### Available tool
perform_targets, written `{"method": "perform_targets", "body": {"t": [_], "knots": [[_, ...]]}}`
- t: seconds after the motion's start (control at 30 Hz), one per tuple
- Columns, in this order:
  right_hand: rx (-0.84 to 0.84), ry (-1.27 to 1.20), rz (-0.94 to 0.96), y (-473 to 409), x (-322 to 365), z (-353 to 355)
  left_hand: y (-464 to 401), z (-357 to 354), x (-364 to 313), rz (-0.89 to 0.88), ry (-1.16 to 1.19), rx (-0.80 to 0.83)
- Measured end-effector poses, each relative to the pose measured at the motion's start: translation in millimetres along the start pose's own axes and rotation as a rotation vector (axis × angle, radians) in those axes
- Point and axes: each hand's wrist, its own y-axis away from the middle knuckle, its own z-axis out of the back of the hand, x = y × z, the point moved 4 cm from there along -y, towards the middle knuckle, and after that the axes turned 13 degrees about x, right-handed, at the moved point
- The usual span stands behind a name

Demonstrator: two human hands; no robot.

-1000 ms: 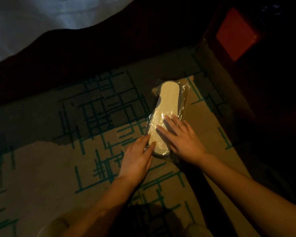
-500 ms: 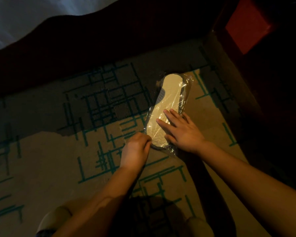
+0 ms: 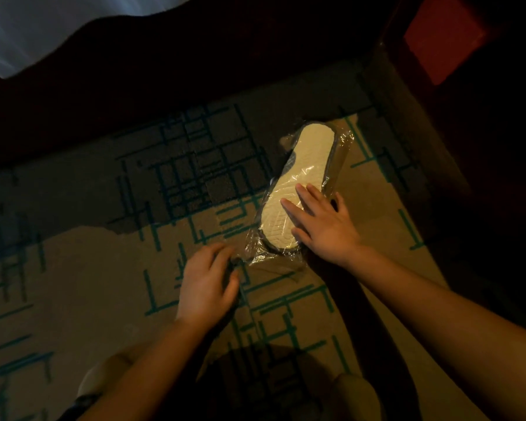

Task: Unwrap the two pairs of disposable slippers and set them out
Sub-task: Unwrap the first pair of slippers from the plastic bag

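Note:
One pack of disposable slippers (image 3: 304, 165) lies on the carpet, pale sole up with a dark rim, inside a clear plastic wrapper (image 3: 257, 253). My right hand (image 3: 325, 223) rests flat on the near end of the pack, fingers spread. My left hand (image 3: 207, 278) sits just left of the pack's near end, fingers pinched on the stretched corner of the wrapper. No second pack is in view.
The beige carpet (image 3: 88, 284) has teal line patterns. A dark bed base with white bedding (image 3: 43, 28) runs along the top. Dark furniture with a red panel (image 3: 444, 38) stands at the right. My knees show at the bottom edge.
My left hand closed on the wrapper's near corner and drew back to the left, stretching the plastic. My right hand stayed pressed on the pack.

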Motion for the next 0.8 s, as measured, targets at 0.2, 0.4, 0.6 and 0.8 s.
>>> {"method": "perform_targets", "body": {"t": [0.2, 0.4, 0.6, 0.8], "knots": [[-0.028, 0.061, -0.027, 3, 9, 0, -10, -50, -52, -0.078, -0.346, 0.208], [-0.053, 0.127, 0.016, 4, 11, 10, 19, -65, -23, -0.037, -0.430, 0.315], [-0.057, 0.120, -0.003, 8, 27, -1, 30, -48, 18, -0.134, -0.580, 0.316], [-0.072, 0.073, -0.072, 12, 20, 0, 51, -27, 43, -0.162, -0.339, 0.198]]}}
